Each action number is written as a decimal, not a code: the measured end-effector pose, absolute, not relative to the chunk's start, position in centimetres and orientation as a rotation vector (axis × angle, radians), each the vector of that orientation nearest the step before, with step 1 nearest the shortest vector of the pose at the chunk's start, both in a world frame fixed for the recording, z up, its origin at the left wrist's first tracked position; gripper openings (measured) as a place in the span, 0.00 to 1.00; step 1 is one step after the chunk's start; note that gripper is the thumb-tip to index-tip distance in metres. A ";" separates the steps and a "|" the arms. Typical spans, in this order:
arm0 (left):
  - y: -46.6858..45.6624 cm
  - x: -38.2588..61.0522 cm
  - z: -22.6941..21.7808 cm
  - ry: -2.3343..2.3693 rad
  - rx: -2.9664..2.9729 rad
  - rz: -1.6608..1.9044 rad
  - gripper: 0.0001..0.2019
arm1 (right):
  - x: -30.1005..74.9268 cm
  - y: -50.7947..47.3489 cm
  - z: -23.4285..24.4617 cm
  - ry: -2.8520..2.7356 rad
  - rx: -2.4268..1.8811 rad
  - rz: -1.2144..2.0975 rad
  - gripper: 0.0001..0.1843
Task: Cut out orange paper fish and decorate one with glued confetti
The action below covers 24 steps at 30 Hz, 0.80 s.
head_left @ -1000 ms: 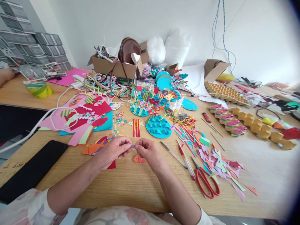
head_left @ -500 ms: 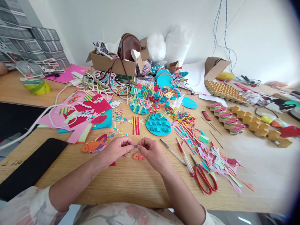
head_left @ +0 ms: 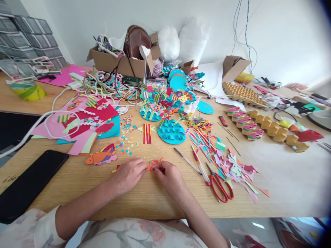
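Note:
A small orange paper fish [head_left: 152,164] with red stripes and colored spots lies flat on the table between my hands. My left hand [head_left: 132,173] rests at its left end, fingers together and holding that edge down. At its right side, my right hand [head_left: 168,175] is closed in a pinch; a tiny purple paper bit [head_left: 154,169] shows by the fingertips, against the fish. Partly under my left hand lies a red and yellow scrap [head_left: 115,169]. Farther left is a little pile of paper fish with a plain orange fish [head_left: 97,158] in front.
Red-handled scissors [head_left: 221,186], a pen [head_left: 187,161] and paper strips [head_left: 236,168] lie to the right. Behind my hands are a striped paper piece [head_left: 147,133], a blue disc [head_left: 171,134] and confetti dots [head_left: 126,144]. A black phone [head_left: 33,184] lies left, near a white cable [head_left: 23,150].
Both hands have lowered from above the table to the orange fish. The purple bit, held between both hands before, is now down at the fish by my right fingertips. The view has shifted slightly.

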<state>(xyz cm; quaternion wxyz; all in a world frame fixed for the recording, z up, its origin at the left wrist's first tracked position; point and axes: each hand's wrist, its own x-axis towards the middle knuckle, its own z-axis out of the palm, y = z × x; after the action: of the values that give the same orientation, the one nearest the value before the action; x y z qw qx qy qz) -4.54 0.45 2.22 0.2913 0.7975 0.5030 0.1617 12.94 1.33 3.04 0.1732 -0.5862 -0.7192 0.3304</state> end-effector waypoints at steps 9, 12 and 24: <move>0.6 -4.5 1.2 1.306 2.363 0.414 0.12 | 12.2 1.2 2.3 -2.053 -1.758 0.872 0.09; 0.7 -4.5 1.1 1.289 2.374 0.437 0.12 | 12.1 1.2 2.2 -2.065 -1.783 0.857 0.09; 0.4 -5.0 0.8 1.169 2.429 0.504 0.14 | 11.7 1.0 2.4 -2.134 -1.871 0.738 0.08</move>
<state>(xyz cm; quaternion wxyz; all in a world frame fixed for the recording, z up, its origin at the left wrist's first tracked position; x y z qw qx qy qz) -4.99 0.37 0.77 0.1984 0.8681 0.4178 0.1800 11.72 1.00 2.38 0.1044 -0.6346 -0.7236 0.2504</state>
